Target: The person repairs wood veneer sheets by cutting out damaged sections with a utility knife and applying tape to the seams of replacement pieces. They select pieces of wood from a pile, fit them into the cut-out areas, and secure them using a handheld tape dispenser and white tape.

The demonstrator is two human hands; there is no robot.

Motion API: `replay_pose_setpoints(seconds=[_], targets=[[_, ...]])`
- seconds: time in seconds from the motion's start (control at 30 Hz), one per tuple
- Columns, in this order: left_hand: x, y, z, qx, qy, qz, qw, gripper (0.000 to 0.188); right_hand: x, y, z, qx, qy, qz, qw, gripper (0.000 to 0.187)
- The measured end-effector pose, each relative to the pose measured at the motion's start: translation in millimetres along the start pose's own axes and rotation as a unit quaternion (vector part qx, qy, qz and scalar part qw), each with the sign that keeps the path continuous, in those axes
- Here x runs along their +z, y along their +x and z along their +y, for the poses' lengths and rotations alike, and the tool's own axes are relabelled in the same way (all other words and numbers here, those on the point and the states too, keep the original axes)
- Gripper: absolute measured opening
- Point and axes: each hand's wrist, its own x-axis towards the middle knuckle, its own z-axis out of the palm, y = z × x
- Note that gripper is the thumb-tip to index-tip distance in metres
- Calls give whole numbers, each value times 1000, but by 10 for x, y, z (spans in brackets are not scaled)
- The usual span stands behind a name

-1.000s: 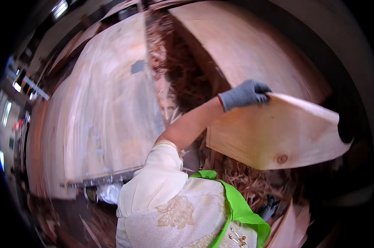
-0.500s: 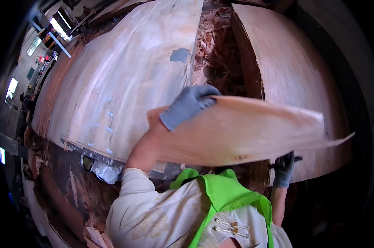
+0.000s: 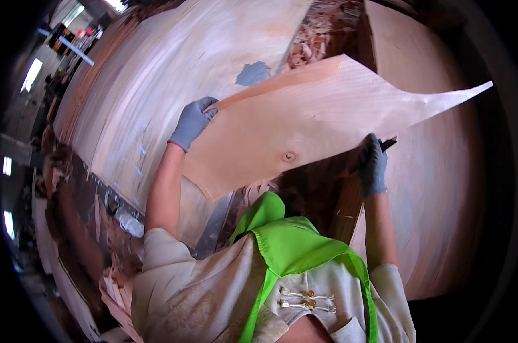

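In a grey glove, my left hand (image 3: 193,122) pinches the left edge of a thin wood veneer sheet (image 3: 253,131). The sheet is irregular, with a small knot near its near edge and a long pointed tip at its far right. It hangs tilted across the gap between two broad veneer stacks. My right hand (image 3: 374,166), gloved as well, closes round a slim black tool (image 3: 388,144) just below the sheet's right part. The tool's kind is hidden by the fingers.
A large veneer stack (image 3: 173,68) with a grey patch (image 3: 253,74) lies on the left. Another veneer stack (image 3: 427,188) stands on the right. Curled veneer scraps (image 3: 313,43) fill the gap between them. A whitish plastic bag (image 3: 129,223) sits by the left stack's near edge.
The veneer sheet has swung up and turned, its face now more visible and its pointed tip raised. My left hand has moved left, my right hand away from me. The view has shifted.
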Motion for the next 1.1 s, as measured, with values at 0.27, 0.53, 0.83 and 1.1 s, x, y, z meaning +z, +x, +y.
replay_pose_setpoints(seconds=[0.27,0.53,0.83,1.1], targets=[[36,641,-649,26,58,32,997,50,1426,1503,254,-1,-127,-114,985,28],[-988,1334,-921,-196,-303,202,911,47,3658,2915,60,-6,-30,-253,967,18],[-1026,162,-1753,-96,-587,600,535,42,3217,2509,1579,261,-257,-447,816,39],[813,861,-546,-150,-532,685,474,32,3038,2743,1770,429,-189,-551,690,50]])
